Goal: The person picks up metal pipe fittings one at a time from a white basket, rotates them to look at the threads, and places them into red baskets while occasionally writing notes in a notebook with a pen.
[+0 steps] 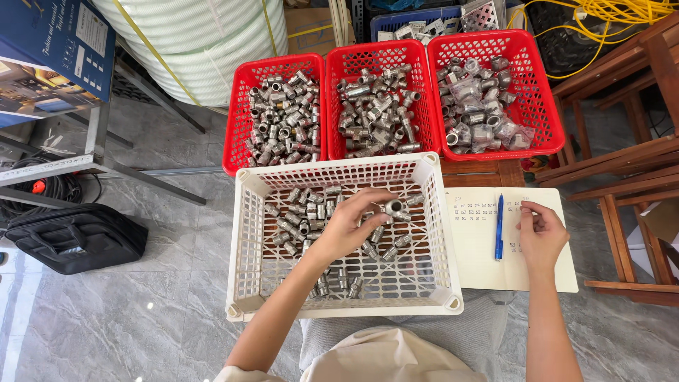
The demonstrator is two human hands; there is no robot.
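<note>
My left hand (348, 225) reaches into the white basket (249, 233) and pinches a steel fitting (393, 207) between thumb and fingertips, just above the loose fittings (300, 212) spread over the basket floor. My right hand (542, 232) rests loosely curled on the notebook (481, 272) at 3 o'clock of the basket, holding nothing, with the blue pen (499, 226) just at its 9 o'clock. Three red baskets (237, 127) of fittings stand at 12 o'clock
</note>
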